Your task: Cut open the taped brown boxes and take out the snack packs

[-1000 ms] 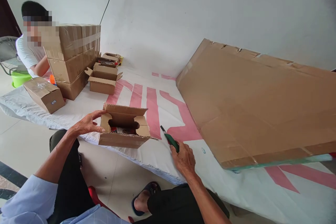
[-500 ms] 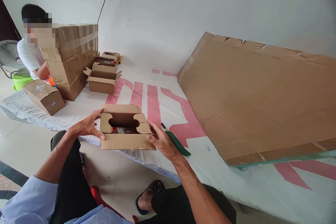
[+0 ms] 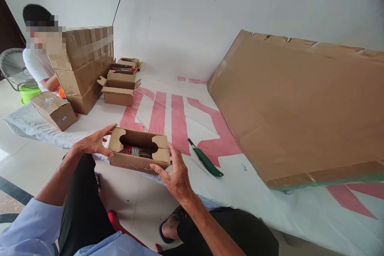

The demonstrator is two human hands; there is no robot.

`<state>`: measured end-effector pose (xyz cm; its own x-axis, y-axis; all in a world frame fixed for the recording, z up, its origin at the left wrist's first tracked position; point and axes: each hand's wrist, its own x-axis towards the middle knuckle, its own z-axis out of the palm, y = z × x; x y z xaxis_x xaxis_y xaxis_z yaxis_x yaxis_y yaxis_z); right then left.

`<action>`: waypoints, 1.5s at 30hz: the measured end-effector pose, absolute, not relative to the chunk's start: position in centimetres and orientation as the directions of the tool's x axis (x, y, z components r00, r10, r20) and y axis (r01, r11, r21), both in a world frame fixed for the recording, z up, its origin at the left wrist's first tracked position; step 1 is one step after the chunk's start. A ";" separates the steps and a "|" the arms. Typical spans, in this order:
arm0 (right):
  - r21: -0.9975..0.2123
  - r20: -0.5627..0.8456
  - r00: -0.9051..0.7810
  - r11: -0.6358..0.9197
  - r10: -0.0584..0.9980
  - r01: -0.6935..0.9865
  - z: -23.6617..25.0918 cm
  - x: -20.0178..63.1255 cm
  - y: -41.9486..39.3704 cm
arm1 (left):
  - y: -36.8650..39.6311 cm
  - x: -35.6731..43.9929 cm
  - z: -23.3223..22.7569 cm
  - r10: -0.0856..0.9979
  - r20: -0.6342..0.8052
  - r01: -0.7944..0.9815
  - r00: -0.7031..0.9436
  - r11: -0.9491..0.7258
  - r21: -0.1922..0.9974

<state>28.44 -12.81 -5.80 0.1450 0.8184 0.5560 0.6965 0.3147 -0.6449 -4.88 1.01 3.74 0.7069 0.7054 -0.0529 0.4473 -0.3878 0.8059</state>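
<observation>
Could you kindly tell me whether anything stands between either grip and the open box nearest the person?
Nothing visible does: the left grip and right grip both touch the box, one near each end. The green tool lies aside, to the right.

Both hands [image 3: 177, 176] face each other, loosely curved.

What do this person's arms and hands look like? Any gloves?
No gloves: the left hand and right hand are bare, with no watch or bracelet showing. A short, light-blue sleeve leaves the left forearm bare. The right forearm is bare too; any sleeve there is out of view.
</observation>
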 end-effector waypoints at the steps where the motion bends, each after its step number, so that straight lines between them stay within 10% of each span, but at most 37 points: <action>1: -0.622 0.571 0.123 0.330 0.811 0.710 -5.8 28.3 -12.9 | 0.9 -5.0 3.8 0.706 -0.055 0.452 0.706 -0.389 0.803; 22: -0.391 0.561 -0.179 0.450 0.808 0.803 2.3 30.2 -14.3 | -4.5 -5.3 3.2 0.750 0.092 0.465 0.655 -0.496 0.733; 37: -0.371 -0.402 -0.554 0.423 0.729 0.827 8.5 25.5 -5.2 | -3.2 -4.1 2.7 0.742 0.051 0.470 0.669 -0.475 0.744; 45: -0.693 -0.417 -0.715 0.313 0.561 0.649 9.7 27.8 -4.8 | -2.1 -3.8 2.2 0.753 0.059 0.458 0.655 -0.458 0.762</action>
